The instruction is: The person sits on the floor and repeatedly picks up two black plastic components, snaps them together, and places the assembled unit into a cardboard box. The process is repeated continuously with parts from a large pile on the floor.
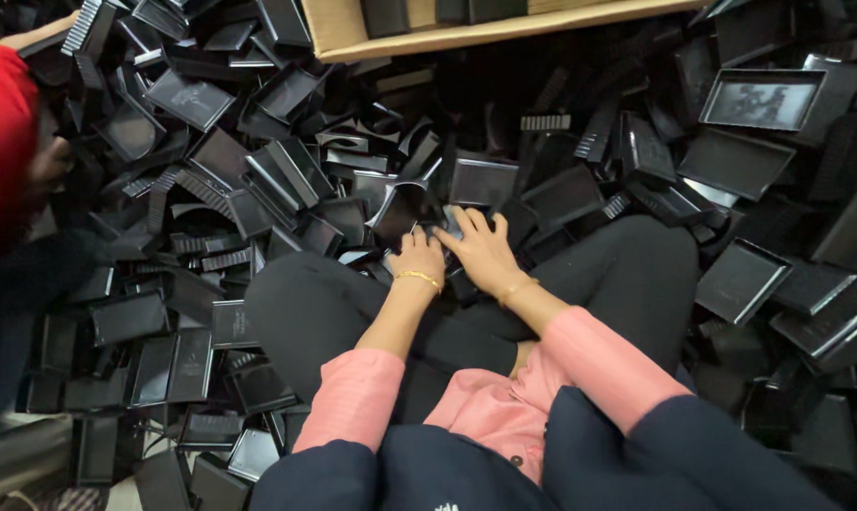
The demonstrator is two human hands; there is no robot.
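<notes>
I sit cross-legged in a heap of black plastic trays (286, 170). My left hand (417, 255) is curled with its fingers closed around a small black plastic piece (447, 230) just in front of my knees. My right hand (483, 251) lies flat with spread fingers on the same piece, touching the left hand. Both wrists carry thin gold bangles. Most of the piece is hidden under the hands. My sleeves are pink under a dark blue vest.
Black trays and ribbed black strips (546, 122) cover the floor on all sides. A cardboard box (428, 33) stands at the top centre. Another person in a red sleeve (2, 132) sits at the left edge. Larger shallow trays (761, 99) lie at the upper right.
</notes>
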